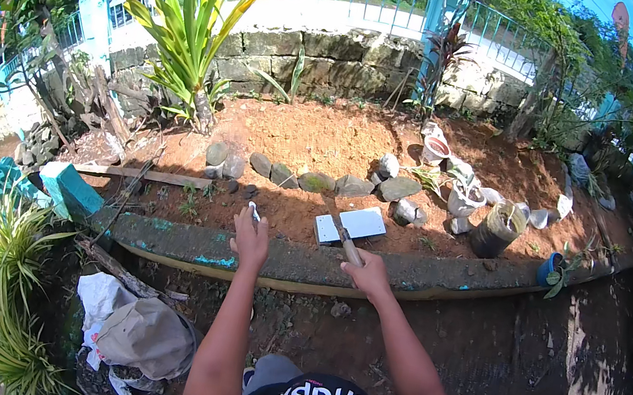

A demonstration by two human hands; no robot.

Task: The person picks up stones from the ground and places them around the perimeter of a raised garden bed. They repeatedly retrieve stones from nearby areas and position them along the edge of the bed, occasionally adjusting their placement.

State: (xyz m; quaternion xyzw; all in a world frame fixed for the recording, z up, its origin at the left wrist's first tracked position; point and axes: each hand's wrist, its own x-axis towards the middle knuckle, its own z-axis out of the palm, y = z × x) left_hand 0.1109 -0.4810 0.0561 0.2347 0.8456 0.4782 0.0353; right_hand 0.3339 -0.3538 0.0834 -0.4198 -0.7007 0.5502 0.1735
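Note:
My right hand (369,275) grips the wooden handle of a long-bladed tool (342,233), perhaps a machete; its blade points away over a white rectangular block (363,223) on the soil. To the left, my left hand (250,241) is raised above the low concrete curb (282,254), fingers partly spread. A small white object (254,210) shows at its fingertips; whether the hand holds it cannot be told. Beyond both hands, a row of stones (317,182) crosses the reddish garden soil (308,133).
White pots (465,200), a dark cylindrical container (496,231) and a blue pot (549,269) stand at right. A wooden plank (138,174) and turquoise block (70,191) lie left. Sacks (146,335) sit below left. A spiky plant (192,38) grows before the block wall (328,55).

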